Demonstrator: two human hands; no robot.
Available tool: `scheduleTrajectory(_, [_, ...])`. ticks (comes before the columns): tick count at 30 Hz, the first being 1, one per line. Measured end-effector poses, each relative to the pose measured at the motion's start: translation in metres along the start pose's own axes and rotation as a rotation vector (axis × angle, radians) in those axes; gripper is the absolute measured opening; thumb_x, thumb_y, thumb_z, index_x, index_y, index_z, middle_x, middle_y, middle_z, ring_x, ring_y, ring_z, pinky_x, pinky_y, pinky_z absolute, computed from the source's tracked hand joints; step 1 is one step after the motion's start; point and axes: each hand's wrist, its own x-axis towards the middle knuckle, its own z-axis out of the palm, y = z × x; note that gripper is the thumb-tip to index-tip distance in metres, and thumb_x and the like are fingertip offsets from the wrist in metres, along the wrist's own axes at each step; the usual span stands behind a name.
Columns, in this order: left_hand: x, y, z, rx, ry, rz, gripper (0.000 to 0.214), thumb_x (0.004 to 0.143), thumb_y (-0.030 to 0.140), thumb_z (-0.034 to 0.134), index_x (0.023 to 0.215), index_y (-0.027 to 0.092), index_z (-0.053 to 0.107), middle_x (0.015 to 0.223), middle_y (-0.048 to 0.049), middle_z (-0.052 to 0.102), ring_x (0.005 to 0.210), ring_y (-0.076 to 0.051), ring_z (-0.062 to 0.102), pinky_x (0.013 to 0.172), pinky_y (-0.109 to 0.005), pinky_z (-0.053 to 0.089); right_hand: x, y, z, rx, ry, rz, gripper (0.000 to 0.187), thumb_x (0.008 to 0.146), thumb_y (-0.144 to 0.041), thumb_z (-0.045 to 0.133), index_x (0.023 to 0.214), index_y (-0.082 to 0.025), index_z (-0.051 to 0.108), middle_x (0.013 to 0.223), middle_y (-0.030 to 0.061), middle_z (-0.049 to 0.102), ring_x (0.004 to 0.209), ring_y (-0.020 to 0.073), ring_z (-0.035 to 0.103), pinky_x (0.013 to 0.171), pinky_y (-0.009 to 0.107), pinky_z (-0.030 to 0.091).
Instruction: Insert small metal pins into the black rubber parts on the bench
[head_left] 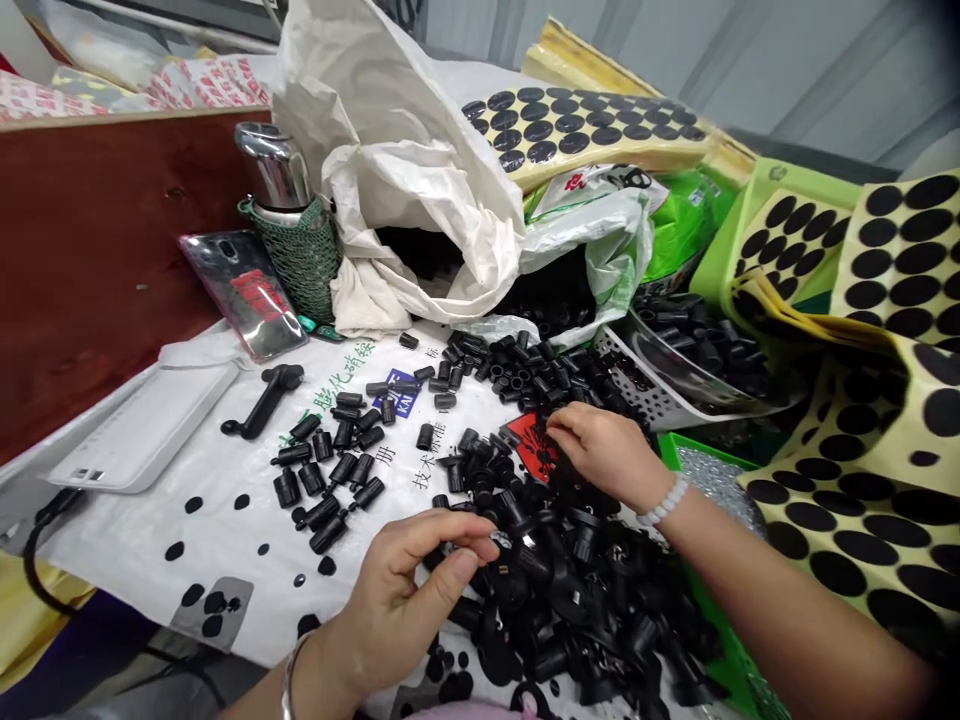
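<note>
Head view, looking down at the bench.

Left hand [409,590]: thumb and forefinger closed in a pinch on a small black piece [489,547] at the near-left edge of the heap of black parts [585,610]. Piece mostly hidden by the fingertips; I cannot tell its long axis or which way it points.

Right hand [604,450]: lying on the far side of the heap, fingers bunched and curled down among the parts. I cannot tell whether it grips one. Bead bracelet [664,503] on that wrist.

Sorted tubes [334,465]: short black cylinders lying apart from the heap, left of it, on the white sheet [225,470]. Most lie flat, long axes running near-left to far-right, roughly parallel.

T-shaped black handle [262,400] beyond them, same slant.

Far left: phone [244,290] leaning beside a netted steel flask [289,210]. White sack [390,130] behind. Yellow sheets of black round pads [862,470] at right, a green crate [679,455] just beside the right wrist.
</note>
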Motion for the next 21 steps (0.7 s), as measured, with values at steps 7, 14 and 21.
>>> scheduleTrajectory(7, [0.0,-0.003,-0.001,0.024,0.013,-0.007,0.021,0.085,0.017,0.05,0.102,0.021,0.062,0.086,-0.0026,0.07,0.079,-0.013,0.066,0.073,-0.02,0.052,-0.007,0.02,0.002,-0.038,0.009,0.086,0.016,0.088,-0.024,0.047,0.092,-0.019,0.062,0.09,0.0029,0.063,0.081,0.0162,0.06,0.072,0.03,0.047])
scheduleTrajectory(14, [-0.004,-0.004,0.005,0.05,0.17,-0.198,0.019,0.079,0.03,0.058,0.094,0.023,0.067,0.08,-0.0009,0.071,0.076,-0.014,0.066,0.073,-0.019,0.052,-0.033,0.074,-0.017,-0.149,-0.021,0.305,0.023,0.089,-0.032,0.049,0.105,-0.016,0.055,0.107,0.0059,0.057,0.092,0.0165,0.057,0.08,0.037,0.048])
scheduleTrajectory(21, [-0.006,-0.007,0.007,0.098,0.2,-0.294,0.026,0.075,0.041,0.061,0.093,0.023,0.067,0.082,-0.0007,0.072,0.08,-0.015,0.066,0.074,-0.018,0.052,-0.054,0.078,-0.011,-0.142,-0.165,0.247,0.025,0.089,-0.032,0.049,0.107,-0.016,0.054,0.108,0.0062,0.057,0.091,0.0163,0.057,0.079,0.037,0.049])
